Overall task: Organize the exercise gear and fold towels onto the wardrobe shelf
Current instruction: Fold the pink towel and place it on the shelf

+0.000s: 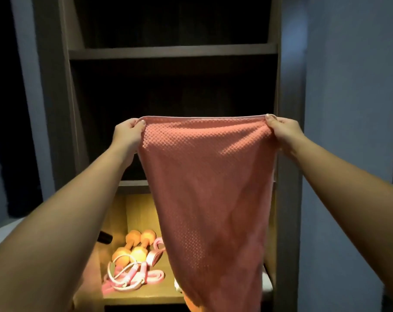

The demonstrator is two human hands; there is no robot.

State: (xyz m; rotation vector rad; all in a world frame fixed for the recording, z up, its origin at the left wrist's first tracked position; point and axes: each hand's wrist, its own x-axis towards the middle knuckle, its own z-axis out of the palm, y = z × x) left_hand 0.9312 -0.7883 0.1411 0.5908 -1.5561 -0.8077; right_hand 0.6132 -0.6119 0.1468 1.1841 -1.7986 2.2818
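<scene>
A pink waffle-textured towel (209, 188) hangs stretched in front of the wardrobe. My left hand (127, 132) pinches its top left corner and my right hand (283, 129) pinches its top right corner. Below, on the lit wooden shelf (132, 296), lie two orange dumbbells (134, 245) side by side, a pink and white skipping rope (125, 276) coiled in front of them, and a pink grip trainer (155, 251) to their right. The towel hides the right half of that shelf.
The wardrobe has dark shelves above, one shelf edge (173, 51) high up and another (133, 185) just behind the towel. A dark cylinder (104, 238) lies at the lit shelf's left. A white object (267, 281) peeks out at the shelf's right. Blue-grey walls flank the wardrobe.
</scene>
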